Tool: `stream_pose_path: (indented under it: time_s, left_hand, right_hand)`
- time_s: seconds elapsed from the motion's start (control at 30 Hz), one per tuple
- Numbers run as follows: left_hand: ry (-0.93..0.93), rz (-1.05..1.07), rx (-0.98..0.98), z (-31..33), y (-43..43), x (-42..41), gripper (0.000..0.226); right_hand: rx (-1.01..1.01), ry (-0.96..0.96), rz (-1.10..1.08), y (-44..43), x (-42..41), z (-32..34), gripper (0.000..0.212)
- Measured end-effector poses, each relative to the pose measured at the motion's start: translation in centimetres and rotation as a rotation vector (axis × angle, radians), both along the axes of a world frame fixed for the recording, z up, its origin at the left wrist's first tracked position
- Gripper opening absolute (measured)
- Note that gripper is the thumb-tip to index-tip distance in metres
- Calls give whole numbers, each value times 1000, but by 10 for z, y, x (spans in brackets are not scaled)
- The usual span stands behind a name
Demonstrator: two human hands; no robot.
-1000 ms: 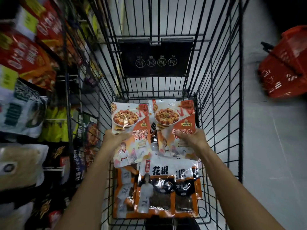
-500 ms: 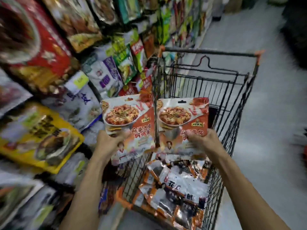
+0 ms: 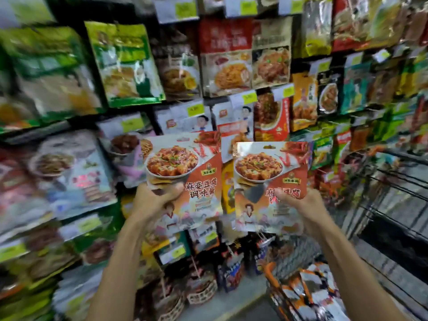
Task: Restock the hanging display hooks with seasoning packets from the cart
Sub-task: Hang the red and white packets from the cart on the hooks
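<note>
My left hand (image 3: 154,200) pinches one mapo tofu packet (image 3: 185,177), right hand (image 3: 293,203) another packet (image 3: 271,181) at 3 o'clock; tops up, prob. for hooking onto display (image 3: 231,77). Cart (image 3: 382,205) at 4.

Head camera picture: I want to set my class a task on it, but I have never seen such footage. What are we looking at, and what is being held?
The camera sits on a person's head and looks forward and down, so you see their own bare arms. The left hand grips one seasoning packet, and the right hand grips a matching packet; both show a dish of tofu in red sauce. Behind them hangs a wall display crowded with other packets. At lower right is the wire cart, with more packets lying inside.
</note>
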State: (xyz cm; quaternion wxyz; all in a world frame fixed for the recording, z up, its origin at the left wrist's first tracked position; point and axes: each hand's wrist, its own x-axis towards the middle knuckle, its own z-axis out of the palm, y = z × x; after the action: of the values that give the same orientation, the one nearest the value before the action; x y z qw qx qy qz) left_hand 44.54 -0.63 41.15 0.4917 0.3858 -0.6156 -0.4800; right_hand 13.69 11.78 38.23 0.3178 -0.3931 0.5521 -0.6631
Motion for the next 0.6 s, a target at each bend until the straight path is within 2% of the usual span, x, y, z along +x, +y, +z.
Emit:
stream_pose_path:
  time_s: [0.3, 0.43, 0.47, 0.53, 0.6]
  left_hand:
    - [92, 323, -25, 7, 46, 246, 32]
    - [63, 430, 1, -11, 55, 338, 31]
    - [49, 456, 4, -14, 55, 359, 30]
    - [6, 479, -7, -18, 52, 394, 29]
    - [3, 484, -8, -20, 45, 420, 29]
  right_hand:
    - [-29, 73, 344, -64, 229, 26, 11]
    - [19, 57, 434, -77, 325, 15, 48]
    - [27, 34, 446, -80, 345, 12, 50]
    - [29, -2, 485, -85, 379, 7, 36]
    - [26, -25, 505, -89, 405, 5, 36]
